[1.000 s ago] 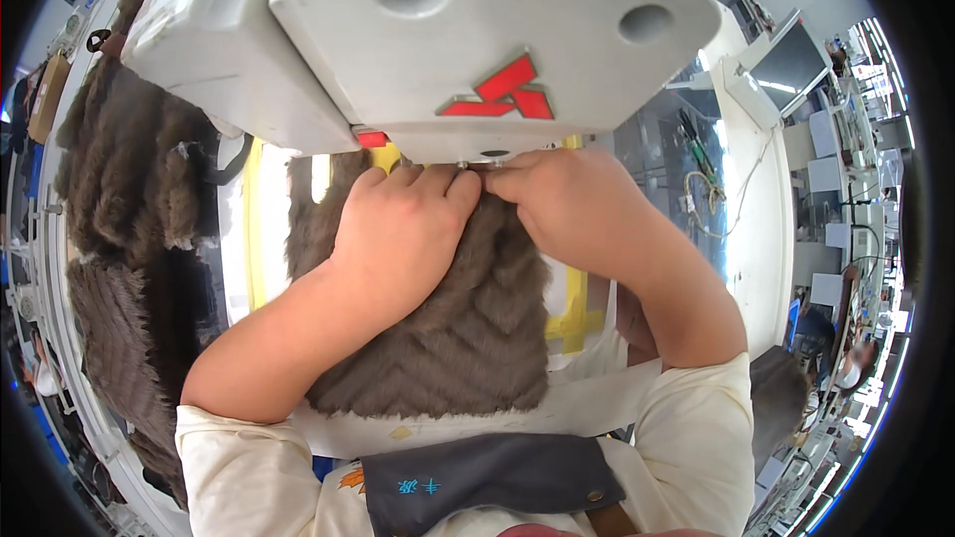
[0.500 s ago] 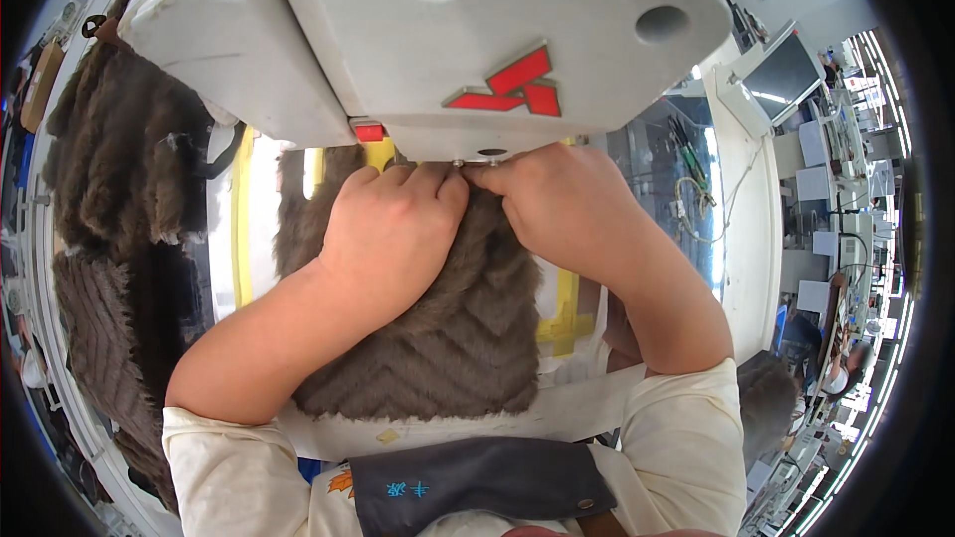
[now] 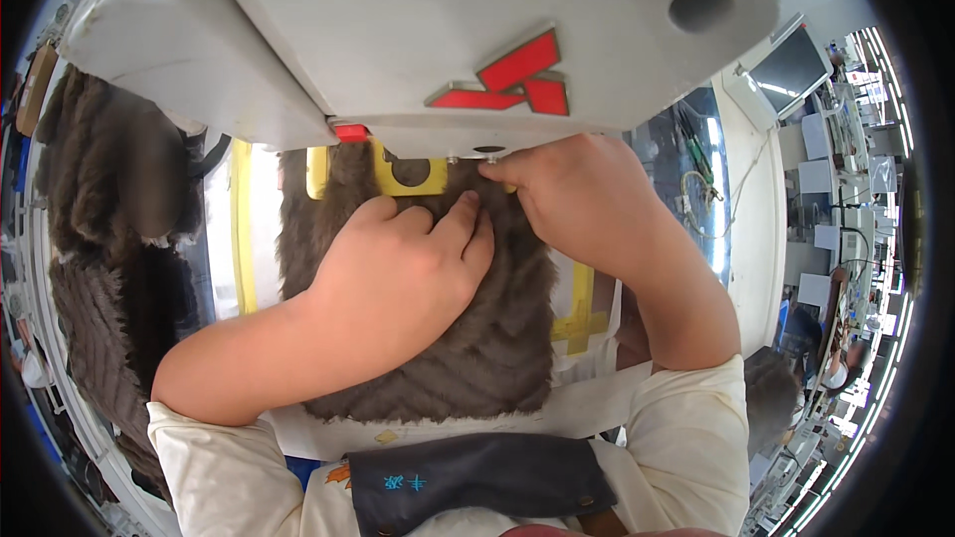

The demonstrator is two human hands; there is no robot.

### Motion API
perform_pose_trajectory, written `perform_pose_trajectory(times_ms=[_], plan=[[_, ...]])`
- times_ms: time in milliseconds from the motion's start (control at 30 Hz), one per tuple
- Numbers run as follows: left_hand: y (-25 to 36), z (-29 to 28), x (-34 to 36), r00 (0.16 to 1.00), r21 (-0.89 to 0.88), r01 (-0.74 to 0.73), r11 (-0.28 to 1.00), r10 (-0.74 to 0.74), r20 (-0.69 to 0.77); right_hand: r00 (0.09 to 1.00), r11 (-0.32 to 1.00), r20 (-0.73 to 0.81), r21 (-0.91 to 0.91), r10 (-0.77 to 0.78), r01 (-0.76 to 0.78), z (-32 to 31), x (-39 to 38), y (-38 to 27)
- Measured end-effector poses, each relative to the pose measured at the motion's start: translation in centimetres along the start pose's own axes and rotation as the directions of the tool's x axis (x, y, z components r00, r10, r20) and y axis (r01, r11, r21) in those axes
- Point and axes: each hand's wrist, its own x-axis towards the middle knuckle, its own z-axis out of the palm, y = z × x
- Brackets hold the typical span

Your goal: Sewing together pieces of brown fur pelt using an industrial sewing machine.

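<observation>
A brown fur piece (image 3: pixel 448 368) with a chevron pattern lies flat below the large white machine head (image 3: pixel 398 50). My left hand (image 3: pixel 403 254) rests on this fur, its fingers loosely spread and the forefinger pointing toward the machine. Just below the machine's lower edge, my right hand (image 3: pixel 577 189) has its fingers curled in at the fur's upper right, with the forefinger stretched to the left. Its thumb is mostly hidden, and it seems to pinch the fur. A yellow plate (image 3: pixel 430 179) with a round opening shows past the left fingertips.
More brown fur pieces (image 3: pixel 95 308) are heaped at the left. Yellow tape (image 3: pixel 242 229) marks the white work surface. Tools with green handles (image 3: pixel 696 164) and a thin cable lie at the right, near a screen (image 3: pixel 791 70).
My left hand has drawn back from the machine's lower edge toward me, uncovering the yellow plate. My right hand stays close to the same place. The machine head looks larger in view.
</observation>
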Motion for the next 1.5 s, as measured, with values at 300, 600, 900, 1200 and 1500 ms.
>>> perform_pose_trajectory(times_ms=[300,600,900,1200,1500], plan=[[-0.2,0.7,-0.5,1.000,-0.038,0.024,0.999,-0.024,-0.003,0.995,0.995,0.007,0.004,-0.098,0.098,0.4,-0.2,1.1],[-0.3,0.7,-0.6,0.998,-0.017,0.043,0.999,-0.042,0.052,0.998,0.996,0.013,-0.067,-0.066,0.066,0.1,-0.1,0.3],[0.0,0.6,-0.6,0.995,-0.063,0.059,0.996,-0.054,0.081,1.000,0.999,-0.017,0.028,-0.024,0.025,0.7,0.4,1.2],[-0.3,0.6,-0.4,0.991,-0.082,0.051,0.995,-0.041,0.127,0.998,0.995,-0.037,0.087,-0.042,0.045,0.8,0.9,1.9],[-1.2,0.9,0.2,0.991,-0.138,0.072,0.988,-0.056,0.119,0.997,1.000,-0.074,-0.012,-0.008,0.008,1.3,1.5,3.6]])
